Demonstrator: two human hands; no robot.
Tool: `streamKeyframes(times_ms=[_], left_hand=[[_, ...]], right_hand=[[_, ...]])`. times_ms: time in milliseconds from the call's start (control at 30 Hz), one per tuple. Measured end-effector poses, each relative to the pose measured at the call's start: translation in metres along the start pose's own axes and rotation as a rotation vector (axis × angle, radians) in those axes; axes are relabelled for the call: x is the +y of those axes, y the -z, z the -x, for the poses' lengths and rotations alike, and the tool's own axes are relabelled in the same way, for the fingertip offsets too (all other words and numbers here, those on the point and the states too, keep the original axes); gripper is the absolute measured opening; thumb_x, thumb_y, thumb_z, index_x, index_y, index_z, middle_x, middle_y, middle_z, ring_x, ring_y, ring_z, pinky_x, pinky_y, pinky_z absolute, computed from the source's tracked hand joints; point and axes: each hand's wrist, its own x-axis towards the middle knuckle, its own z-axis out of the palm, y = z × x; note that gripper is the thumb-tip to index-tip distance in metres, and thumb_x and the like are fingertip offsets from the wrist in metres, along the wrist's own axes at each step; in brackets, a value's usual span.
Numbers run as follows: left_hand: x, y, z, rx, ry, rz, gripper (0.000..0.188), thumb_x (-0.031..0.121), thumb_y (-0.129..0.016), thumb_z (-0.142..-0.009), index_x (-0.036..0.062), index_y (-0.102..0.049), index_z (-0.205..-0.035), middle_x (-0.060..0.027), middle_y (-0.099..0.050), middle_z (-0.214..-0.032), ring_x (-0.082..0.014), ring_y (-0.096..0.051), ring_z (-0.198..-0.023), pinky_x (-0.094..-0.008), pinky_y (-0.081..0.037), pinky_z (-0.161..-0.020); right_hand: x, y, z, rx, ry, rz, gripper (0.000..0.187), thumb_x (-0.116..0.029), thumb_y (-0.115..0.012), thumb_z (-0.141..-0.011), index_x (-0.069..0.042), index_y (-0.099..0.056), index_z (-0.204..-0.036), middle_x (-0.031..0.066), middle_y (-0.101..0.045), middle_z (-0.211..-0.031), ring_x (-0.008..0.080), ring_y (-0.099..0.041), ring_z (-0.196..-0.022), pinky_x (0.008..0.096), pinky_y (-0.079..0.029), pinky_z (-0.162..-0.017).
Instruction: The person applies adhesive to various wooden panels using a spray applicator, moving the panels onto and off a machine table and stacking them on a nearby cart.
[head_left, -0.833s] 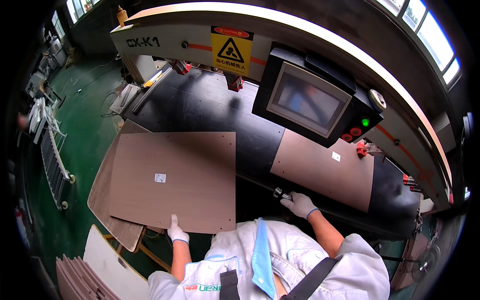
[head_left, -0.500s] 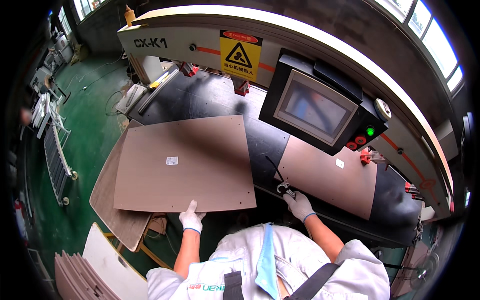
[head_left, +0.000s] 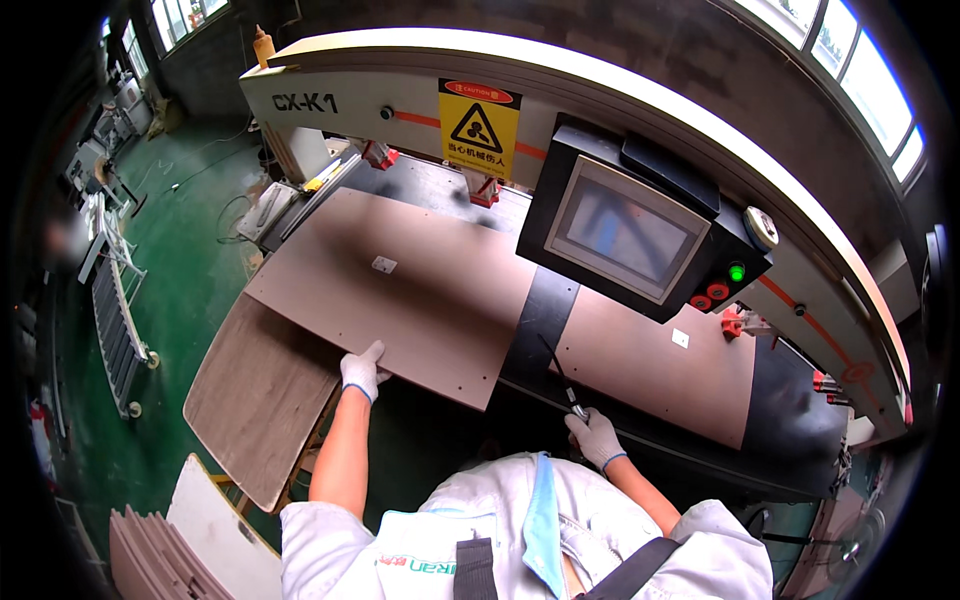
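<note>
My left hand [head_left: 362,370], in a white glove, is closed on the near edge of a large pinkish-brown board [head_left: 420,300]. Small holes dot that board, and a white label is stuck on it. It lies slanted across the black machine bed, its near left part reaching over a wooden tabletop. In my gloved right hand [head_left: 595,437] is an air blow gun [head_left: 572,398], its thin dark nozzle pointing away from me over the bed. Most of the gun's body is hidden by the fingers. A second brown board [head_left: 650,365] lies flat on the bed at right.
Above the bed runs a pale machine beam [head_left: 390,110] with a hanging control screen [head_left: 628,228]. Red-tipped clamps [head_left: 482,188] hang beneath it. At left stands the wooden table [head_left: 255,395]; more brown boards [head_left: 165,555] are stacked at lower left.
My left hand has pushed the board away from me and turned it, so it lies farther onto the bed. The blow gun's nozzle now points more steeply away from me.
</note>
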Motion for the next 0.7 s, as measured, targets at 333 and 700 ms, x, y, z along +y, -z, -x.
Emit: streamKeyframes(times_ms=[333,700], left_hand=[[-0.001,-0.075,-0.005,-0.109,-0.359,-1.557,0.135,0.071,-0.085,-0.064,0.02,-0.019,-0.17,-0.0297,-0.003,-0.173,-0.0613,-0.005,-0.154,-0.061,-0.009,-0.128],[0.035,-0.117,-0.079,-0.181,-0.391,-1.526,0.13,0.066,-0.087,-0.065,0.026,-0.02,-0.17,-0.0233,0.0,-0.175,-0.0653,-0.004,-0.153,-0.0614,-0.013,-0.128]], right_hand=[[0.02,-0.007,0.016,-0.081,-0.112,0.193,0.047,-0.047,-0.067,-0.097,-0.001,-0.066,-0.108,0.0213,-0.074,-0.091,0.0394,-0.072,-0.092,0.0455,-0.053,-0.084],[0.005,-0.001,0.014,-0.142,-0.169,0.299,0.054,-0.05,-0.067,-0.094,-0.001,-0.066,-0.119,0.0252,-0.073,-0.1,0.0424,-0.071,-0.1,0.046,-0.053,-0.088]])
